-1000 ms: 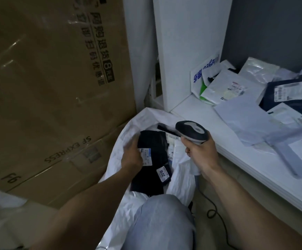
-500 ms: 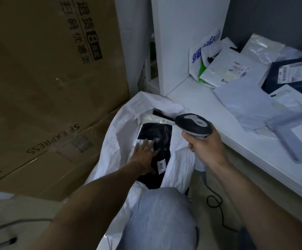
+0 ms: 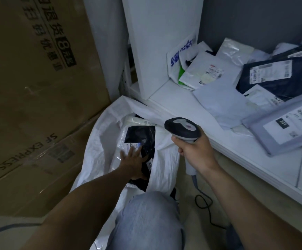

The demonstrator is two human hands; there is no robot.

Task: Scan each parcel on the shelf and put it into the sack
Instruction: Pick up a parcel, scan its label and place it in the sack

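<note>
My left grip (image 3: 131, 163) lies flat, fingers straight and spread, on the black parcel (image 3: 143, 132) in the mouth of the white sack (image 3: 99, 134). The sack slumps on the floor between the cardboard boxes (image 3: 29, 105) on the left and the shelf (image 3: 164, 98) on the right. This grip grasps nothing; it only presses on the parcel, fingertips at its white label. A paler parcel shows under the black one at the far side of the opening. My right grip (image 3: 195, 148) is curled tight round the handle of the scanner (image 3: 182, 128), whose head points left over the sack, its cable (image 3: 204, 204) trailing to the floor beside my knee (image 3: 146, 219).

I take this for the close of one put-away, with the parcel in the sack and getting pressed down. Much is left on the shelf: a grey parcel (image 3: 280, 130) nearest me, a navy parcel (image 3: 280, 78) beyond it, a pale mailer (image 3: 220, 103) to their left, a white parcel (image 3: 198, 73) farther off, and others I cannot make out.

Next I would lift my left grip clear and reach right to the shelf. The grey parcel is closest and shows its label face up, so the scanner head need only swing over it. The mailers overlap and look slippery, so I would pinch one edge so that only one comes away.
</note>
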